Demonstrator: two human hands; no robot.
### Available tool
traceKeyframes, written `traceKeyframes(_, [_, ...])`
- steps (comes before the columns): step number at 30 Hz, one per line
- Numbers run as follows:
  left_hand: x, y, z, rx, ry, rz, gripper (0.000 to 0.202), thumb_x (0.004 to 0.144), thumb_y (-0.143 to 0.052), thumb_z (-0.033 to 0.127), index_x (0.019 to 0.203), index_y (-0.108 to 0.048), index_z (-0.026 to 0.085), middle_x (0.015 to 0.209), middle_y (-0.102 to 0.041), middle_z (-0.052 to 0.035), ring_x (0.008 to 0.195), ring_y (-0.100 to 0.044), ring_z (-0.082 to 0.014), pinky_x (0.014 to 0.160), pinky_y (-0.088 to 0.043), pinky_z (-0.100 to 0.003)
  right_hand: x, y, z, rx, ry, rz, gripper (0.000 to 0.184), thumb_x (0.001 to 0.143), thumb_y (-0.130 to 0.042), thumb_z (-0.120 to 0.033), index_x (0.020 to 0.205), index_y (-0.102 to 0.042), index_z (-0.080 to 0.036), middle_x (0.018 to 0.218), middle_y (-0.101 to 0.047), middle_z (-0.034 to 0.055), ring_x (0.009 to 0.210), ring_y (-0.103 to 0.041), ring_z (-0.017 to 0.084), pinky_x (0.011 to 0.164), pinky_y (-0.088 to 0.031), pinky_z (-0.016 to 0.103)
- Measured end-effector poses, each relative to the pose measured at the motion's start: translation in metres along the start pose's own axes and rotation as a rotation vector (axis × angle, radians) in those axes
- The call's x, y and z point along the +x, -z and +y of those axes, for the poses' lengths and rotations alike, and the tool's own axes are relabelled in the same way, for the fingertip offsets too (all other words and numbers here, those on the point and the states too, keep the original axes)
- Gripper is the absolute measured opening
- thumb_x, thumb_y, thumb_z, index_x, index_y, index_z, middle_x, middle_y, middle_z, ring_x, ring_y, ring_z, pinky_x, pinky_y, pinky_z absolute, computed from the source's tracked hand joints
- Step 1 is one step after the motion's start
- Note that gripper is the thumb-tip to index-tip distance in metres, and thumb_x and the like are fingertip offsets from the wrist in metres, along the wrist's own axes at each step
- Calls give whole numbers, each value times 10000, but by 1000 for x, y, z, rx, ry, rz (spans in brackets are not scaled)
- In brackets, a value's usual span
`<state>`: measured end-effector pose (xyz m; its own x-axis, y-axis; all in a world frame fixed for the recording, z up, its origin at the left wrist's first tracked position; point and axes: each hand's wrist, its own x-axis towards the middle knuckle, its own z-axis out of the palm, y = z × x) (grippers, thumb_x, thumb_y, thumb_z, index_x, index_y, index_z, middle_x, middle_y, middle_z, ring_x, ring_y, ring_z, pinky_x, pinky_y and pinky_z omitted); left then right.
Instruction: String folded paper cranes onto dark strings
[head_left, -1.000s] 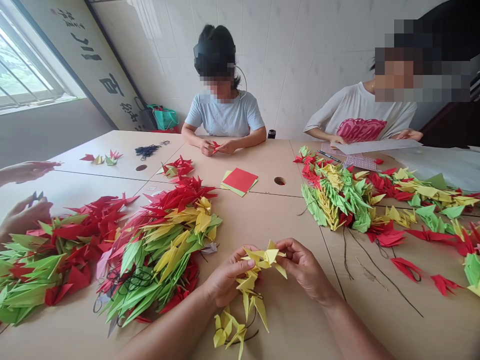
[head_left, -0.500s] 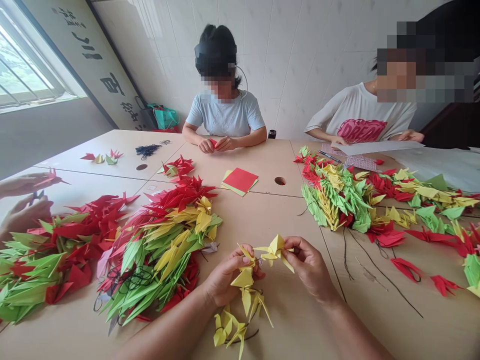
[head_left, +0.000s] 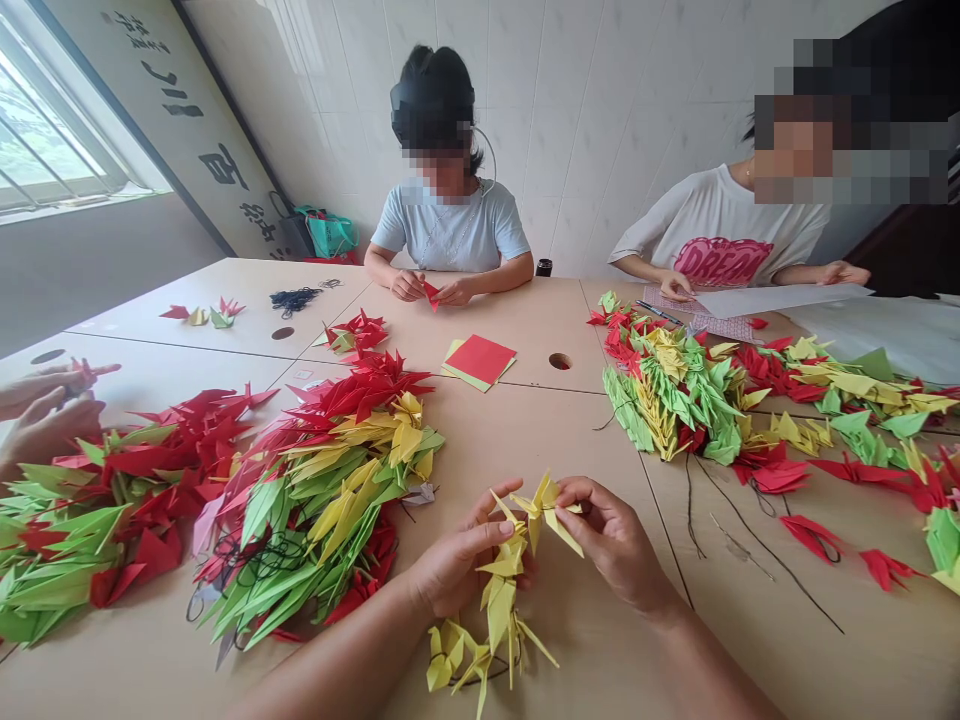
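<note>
1. Tiled room, window off to one side, long pale wooden table (head_left: 615, 680); landmark is the stack of origami paper (head_left: 480, 362), red sheet on top, mid-table.
2. Left hand (head_left: 457, 560): nearest side of the stack, fingers curled behind the yellow paper crane strand (head_left: 501, 610), thumb lifted off it. Firmness of hold: cannot tell.
3. Right hand (head_left: 615, 535): beside the left hand, thumb and fingers closed in a tight pinch on the strand's top crane.
4. Strand hangs from the hands toward the camera, well in front of the stack; its lower cranes rest on the table.
5. Left of the hands, in front of the stack, a big heap of red, yellow and green paper cranes (head_left: 322, 490). Right of the stack, a second heap (head_left: 697, 400), with loose black thread (head_left: 765, 535) in front.
6. Seated co-worker beyond the stack holds a small red paper piece (head_left: 430, 294). Another co-worker's hands rest by a white sheet (head_left: 780, 298).
7. Risk: tight pinch could crush the crane's thin wings; a slack left hand could let the strand's weight drag cranes down or tangle them in nearby thread.
</note>
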<state>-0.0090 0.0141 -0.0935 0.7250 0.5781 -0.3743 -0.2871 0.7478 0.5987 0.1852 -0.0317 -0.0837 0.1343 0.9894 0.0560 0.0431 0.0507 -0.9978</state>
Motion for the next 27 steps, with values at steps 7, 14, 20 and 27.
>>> traceKeyframes(7, [2, 1, 1, 44, -5, 32, 353, 719, -765, 281, 1034, -680, 145, 745, -631, -35, 608, -618, -137, 577, -453, -234, 1, -5, 3, -53, 38, -43, 154, 824, -668, -369, 786, -652, -221, 879, -653, 48, 752, -605, 175, 659, -497, 270])
traceKeyframes(14, [5, 3, 1, 16, -35, 108, 363, 736, -746, 263, 1074, -675, 151, 739, -646, -29, 597, -615, -122, 539, -426, -206, 5, 5, 7, -125, 49, 122, 200, 829, -647, -413, 790, -628, -218, 876, -629, 47, 686, -577, 154, 607, -484, 266])
traceKeyframes(20, [3, -1, 4, -4, -24, 127, 381, 734, -745, 243, 1095, -650, 165, 842, -662, -47, 655, -652, -155, 595, -468, -252, 9, 8, 16, -276, 82, 179, 177, 837, -616, -391, 798, -632, -219, 886, -664, 64, 733, -628, 191, 660, -515, 313])
traceKeyframes(27, [5, -3, 3, 4, -13, 157, 366, 789, -694, 221, 1139, -595, 179, 818, -646, -40, 707, -649, -164, 651, -478, -268, 17, 13, 38, -561, 174, 156, 75, 801, -586, -210, 798, -660, -226, 855, -706, 100, 864, -641, 292, 783, -517, 465])
